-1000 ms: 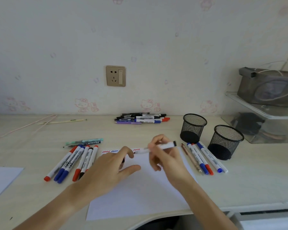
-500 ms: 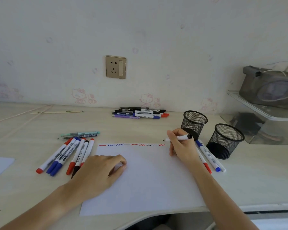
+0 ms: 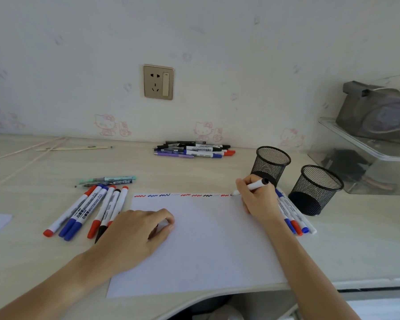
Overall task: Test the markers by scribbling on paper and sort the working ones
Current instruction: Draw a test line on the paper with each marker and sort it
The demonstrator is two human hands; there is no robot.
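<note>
A white sheet of paper lies in front of me with a row of red, blue and black scribbles along its far edge. My right hand grips a white marker with a black end, whose tip touches the paper's far right corner at the end of the row. My left hand rests on the paper's left part with fingers curled; a small dark piece, likely the cap, shows between thumb and fingers. Several capped markers lie left of the paper, and several more lie to its right, partly behind my right wrist.
Two black mesh cups stand at the right, behind the right-hand markers. A pile of pens lies by the wall, and two teal and dark pens sit above the left group. A clear shelf with a grey bag is far right.
My right hand has carried the marker from the paper's far left along the edge to its far right corner, with the tip now on the paper. The left hand has stayed on the sheet.
</note>
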